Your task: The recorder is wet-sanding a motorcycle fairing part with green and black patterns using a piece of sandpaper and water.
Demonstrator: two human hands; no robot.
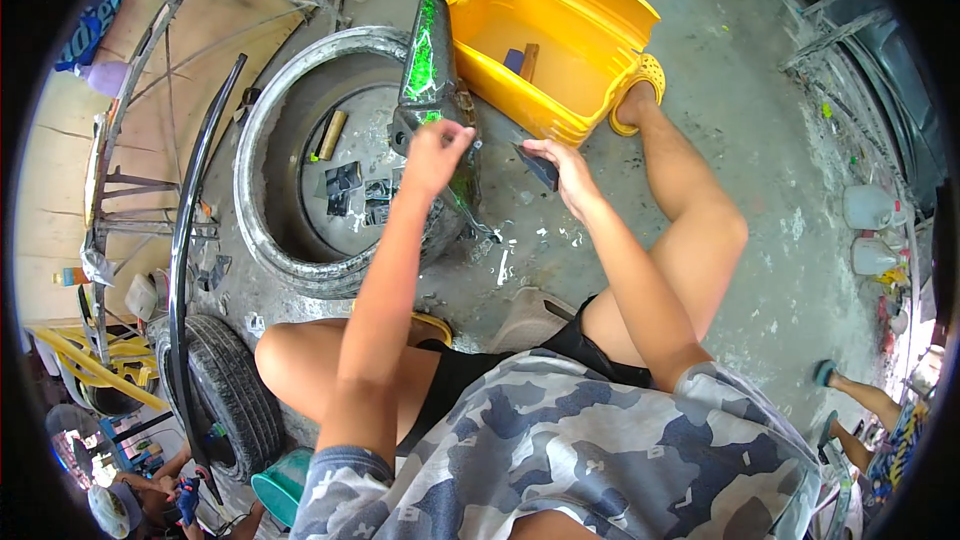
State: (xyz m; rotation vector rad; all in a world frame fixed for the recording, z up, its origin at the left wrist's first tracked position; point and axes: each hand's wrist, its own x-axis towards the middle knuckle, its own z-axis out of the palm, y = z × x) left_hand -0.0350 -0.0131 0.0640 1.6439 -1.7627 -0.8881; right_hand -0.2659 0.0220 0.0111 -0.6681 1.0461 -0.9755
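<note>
A long black panel (431, 55) with bright green patches leans across a tire (262, 120) lying flat on the floor. My left hand (437, 155) is over the panel's lower part, its fingers curled into a pinch. Whether anything small is between them cannot be seen. To the right of the panel, my right hand (565, 170) grips a thin dark sheet that looks like sandpaper (540, 168) between thumb and fingers. The sheet is apart from the panel. Inside the tire's ring lie several dark sheet pieces (343, 177) and a tan stick-like block (333, 134).
A yellow tub (520, 115) stands just beyond my right hand, with a brown block (530, 62) and a blue block (514, 61) in it. A long black curved strip (183, 240) and another tire (225, 390) are at left. Other people (150, 495) appear at the lower corners.
</note>
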